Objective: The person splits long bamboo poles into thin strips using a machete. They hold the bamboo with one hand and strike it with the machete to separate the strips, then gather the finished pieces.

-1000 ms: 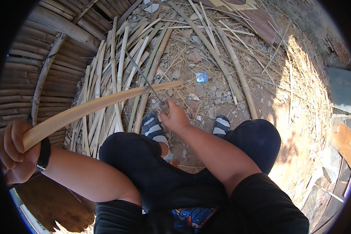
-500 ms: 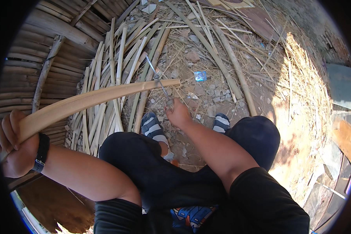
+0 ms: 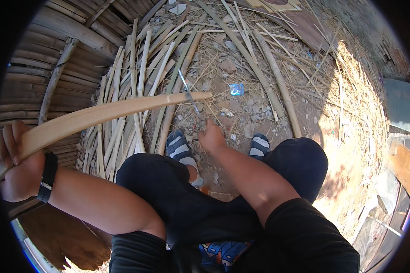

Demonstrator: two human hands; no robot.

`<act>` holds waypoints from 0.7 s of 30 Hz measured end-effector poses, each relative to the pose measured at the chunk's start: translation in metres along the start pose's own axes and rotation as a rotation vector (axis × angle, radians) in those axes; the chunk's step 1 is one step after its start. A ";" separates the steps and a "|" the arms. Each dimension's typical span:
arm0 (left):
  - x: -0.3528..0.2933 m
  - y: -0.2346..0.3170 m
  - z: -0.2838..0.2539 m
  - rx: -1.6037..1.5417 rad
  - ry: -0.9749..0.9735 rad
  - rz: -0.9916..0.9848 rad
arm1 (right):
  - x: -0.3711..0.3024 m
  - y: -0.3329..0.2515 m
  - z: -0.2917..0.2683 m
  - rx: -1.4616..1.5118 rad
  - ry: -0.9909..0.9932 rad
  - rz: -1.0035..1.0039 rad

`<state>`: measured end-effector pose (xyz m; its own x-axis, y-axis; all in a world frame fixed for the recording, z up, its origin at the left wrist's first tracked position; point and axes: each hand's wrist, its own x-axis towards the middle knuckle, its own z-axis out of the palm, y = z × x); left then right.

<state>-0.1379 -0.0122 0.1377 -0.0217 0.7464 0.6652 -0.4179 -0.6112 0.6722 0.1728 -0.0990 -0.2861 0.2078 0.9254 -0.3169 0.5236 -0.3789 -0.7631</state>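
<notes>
My left hand (image 3: 20, 170), with a black watch on its wrist, is closed around the near end of a long split bamboo strip (image 3: 100, 114). The strip runs out to the right above the ground, and its far end tapers. My right hand (image 3: 212, 137) is closed on the handle of a long thin-bladed knife (image 3: 183, 79); the grip is mostly hidden by the fingers. The blade crosses the strip close to its far tip and appears to touch it, showing above and below the strip.
Many split bamboo strips (image 3: 143, 63) lie heaped at left beside a bamboo-slat wall (image 3: 27, 82). Longer poles (image 3: 278, 82) rest farther right. A small blue packet (image 3: 236, 89) lies among shavings and rubble. Sunlit straw (image 3: 351, 113) covers the right side.
My right hand and the knife have shifted slightly right and down, so the blade crosses the strip nearer its tip. My left hand still grips the strip, almost unmoved.
</notes>
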 end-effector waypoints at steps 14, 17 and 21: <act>-0.003 -0.003 0.005 0.007 0.064 0.020 | -0.008 -0.030 -0.003 0.163 -0.035 -0.103; -0.001 -0.009 0.000 0.030 0.107 0.042 | 0.003 -0.003 0.007 0.127 -0.020 0.106; -0.001 -0.002 -0.018 0.047 0.175 0.052 | -0.014 -0.074 -0.014 0.153 -0.139 0.018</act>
<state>-0.1532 -0.0071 0.1304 -0.2015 0.7452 0.6356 -0.3689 -0.6589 0.6556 0.1426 -0.0833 -0.2174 0.0944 0.9124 -0.3982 0.3869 -0.4022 -0.8298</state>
